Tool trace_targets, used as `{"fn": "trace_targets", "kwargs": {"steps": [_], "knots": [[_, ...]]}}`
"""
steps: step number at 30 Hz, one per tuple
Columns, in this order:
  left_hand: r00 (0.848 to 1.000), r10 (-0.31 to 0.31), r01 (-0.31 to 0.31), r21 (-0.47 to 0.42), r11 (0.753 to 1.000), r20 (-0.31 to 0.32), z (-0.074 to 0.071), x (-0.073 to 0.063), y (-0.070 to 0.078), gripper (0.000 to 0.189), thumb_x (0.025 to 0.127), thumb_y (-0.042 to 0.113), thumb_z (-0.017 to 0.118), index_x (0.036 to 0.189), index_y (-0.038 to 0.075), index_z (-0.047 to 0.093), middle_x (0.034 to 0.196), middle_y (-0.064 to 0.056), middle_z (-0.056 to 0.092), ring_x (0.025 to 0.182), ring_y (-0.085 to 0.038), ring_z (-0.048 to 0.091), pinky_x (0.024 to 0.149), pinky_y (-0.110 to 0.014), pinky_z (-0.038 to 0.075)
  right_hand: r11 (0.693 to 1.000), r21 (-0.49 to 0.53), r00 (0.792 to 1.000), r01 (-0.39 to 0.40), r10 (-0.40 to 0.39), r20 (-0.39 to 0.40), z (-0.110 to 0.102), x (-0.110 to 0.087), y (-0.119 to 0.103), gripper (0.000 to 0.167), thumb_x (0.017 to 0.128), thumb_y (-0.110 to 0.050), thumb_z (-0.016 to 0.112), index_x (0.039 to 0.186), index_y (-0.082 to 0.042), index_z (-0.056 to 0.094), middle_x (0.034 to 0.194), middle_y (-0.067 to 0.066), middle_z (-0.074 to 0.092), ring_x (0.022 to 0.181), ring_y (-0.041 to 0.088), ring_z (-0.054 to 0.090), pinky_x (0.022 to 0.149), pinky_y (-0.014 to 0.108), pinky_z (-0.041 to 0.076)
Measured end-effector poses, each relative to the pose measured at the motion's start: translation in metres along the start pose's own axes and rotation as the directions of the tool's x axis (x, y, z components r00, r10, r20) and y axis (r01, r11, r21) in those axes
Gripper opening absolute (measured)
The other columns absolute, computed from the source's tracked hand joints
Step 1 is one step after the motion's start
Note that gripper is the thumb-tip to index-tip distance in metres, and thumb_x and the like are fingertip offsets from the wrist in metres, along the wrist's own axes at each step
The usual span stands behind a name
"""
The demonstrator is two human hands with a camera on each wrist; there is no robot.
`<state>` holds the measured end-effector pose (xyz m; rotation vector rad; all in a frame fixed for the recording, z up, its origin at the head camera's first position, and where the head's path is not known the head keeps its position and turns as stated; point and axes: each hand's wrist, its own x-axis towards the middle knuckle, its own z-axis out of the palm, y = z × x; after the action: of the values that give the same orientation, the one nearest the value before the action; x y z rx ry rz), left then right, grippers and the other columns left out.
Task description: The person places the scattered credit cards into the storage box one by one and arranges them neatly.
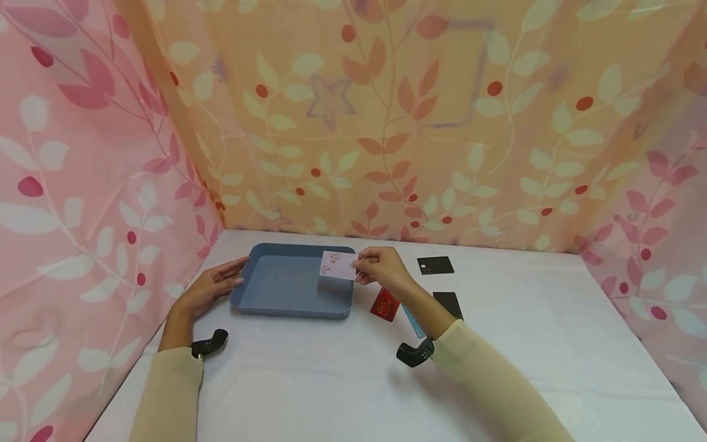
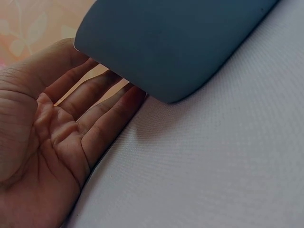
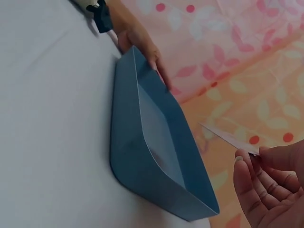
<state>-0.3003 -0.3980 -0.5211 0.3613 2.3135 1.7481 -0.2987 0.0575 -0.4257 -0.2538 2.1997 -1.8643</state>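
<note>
A pale pink card (image 1: 337, 265) with a flower print is pinched between the thumb and fingers of my right hand (image 1: 383, 270). It hangs over the right end of a blue-grey tray (image 1: 293, 311), above the rim; the right wrist view shows the card (image 3: 230, 139) nearly edge-on. My left hand (image 1: 207, 291) rests against the tray's left side, fingers extended. In the left wrist view those fingers (image 2: 102, 126) touch the tray's outer wall (image 2: 166, 52). The tray's inside shows only a shadow beneath the card.
Right of the tray lie a red VIP card (image 1: 385, 305), a light blue card (image 1: 413, 322) partly hidden by my right forearm, and two black cards, the farther one (image 1: 436, 265) and the nearer one (image 1: 448, 303). Floral curtains (image 1: 386, 123) enclose the white table (image 1: 309, 380).
</note>
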Motion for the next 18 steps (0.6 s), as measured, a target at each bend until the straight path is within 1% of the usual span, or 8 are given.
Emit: {"fn": "trace_targets", "kwargs": {"steps": [4, 8, 11, 14, 16, 18], "knots": [[1.000, -0.004, 0.004, -0.006, 1.000, -0.002, 0.001, 0.003, 0.000, 0.061, 0.104, 0.017, 0.059, 0.160, 0.013, 0.033, 0.166, -0.016, 0.023, 0.149, -0.030, 0.028, 0.097, -0.019, 0.042, 0.999, 0.020, 0.999, -0.031, 0.031, 0.021, 0.011, 0.007, 0.000, 0.020, 0.095, -0.012, 0.072, 0.109, 0.002, 0.070, 0.088, 0.018, 0.074, 0.070, 0.025, 0.073, 0.075, 0.039, 0.061], [1.000, -0.014, 0.014, -0.003, 1.000, -0.007, 0.000, 0.004, 0.000, 0.061, 0.104, 0.018, 0.060, 0.160, 0.014, 0.034, 0.166, -0.014, 0.024, 0.149, -0.026, 0.030, 0.099, -0.020, 0.043, 0.998, 0.052, 0.999, -0.028, 0.027, 0.030, 0.023, 0.012, 0.004, 0.019, 0.095, -0.010, 0.072, 0.108, 0.003, 0.070, 0.087, 0.017, 0.074, 0.067, 0.022, 0.072, 0.070, 0.036, 0.061], [1.000, -0.019, 0.019, -0.001, 1.000, -0.021, 0.001, 0.004, 0.001, 0.061, 0.103, 0.019, 0.060, 0.159, 0.015, 0.035, 0.166, -0.013, 0.026, 0.149, -0.028, 0.029, 0.106, -0.030, 0.041, 0.996, 0.082, 0.999, -0.024, 0.022, 0.032, 0.031, 0.018, 0.007, 0.019, 0.095, -0.008, 0.072, 0.108, 0.005, 0.069, 0.088, 0.017, 0.075, 0.064, 0.019, 0.071, 0.066, 0.032, 0.061], [1.000, -0.019, 0.019, 0.003, 1.000, -0.023, 0.002, 0.002, 0.001, 0.061, 0.104, 0.017, 0.059, 0.160, 0.015, 0.034, 0.166, -0.014, 0.025, 0.150, -0.033, 0.027, 0.111, -0.043, 0.037, 0.994, 0.098, 0.999, -0.043, 0.040, 0.033, 0.039, 0.024, 0.009, 0.020, 0.094, -0.008, 0.072, 0.108, 0.006, 0.069, 0.089, 0.018, 0.075, 0.063, 0.018, 0.071, 0.065, 0.032, 0.061], [1.000, -0.019, 0.019, -0.002, 1.000, -0.024, 0.002, 0.001, 0.001, 0.061, 0.104, 0.017, 0.059, 0.160, 0.014, 0.034, 0.166, -0.014, 0.025, 0.150, -0.035, 0.027, 0.110, -0.042, 0.038, 0.993, 0.101, 0.998, -0.059, 0.056, 0.030, 0.045, 0.027, 0.009, 0.021, 0.094, -0.008, 0.073, 0.109, 0.006, 0.069, 0.090, 0.019, 0.075, 0.063, 0.019, 0.072, 0.065, 0.034, 0.061], [0.999, -0.021, 0.021, -0.006, 1.000, -0.023, 0.002, -0.001, 0.001, 0.062, 0.104, 0.017, 0.059, 0.160, 0.014, 0.034, 0.166, -0.015, 0.025, 0.150, -0.034, 0.028, 0.107, -0.034, 0.042, 0.993, 0.097, 0.997, -0.074, 0.072, 0.027, 0.050, 0.030, 0.010, 0.021, 0.094, -0.008, 0.073, 0.109, 0.006, 0.070, 0.090, 0.018, 0.075, 0.063, 0.020, 0.072, 0.066, 0.034, 0.061]]}}
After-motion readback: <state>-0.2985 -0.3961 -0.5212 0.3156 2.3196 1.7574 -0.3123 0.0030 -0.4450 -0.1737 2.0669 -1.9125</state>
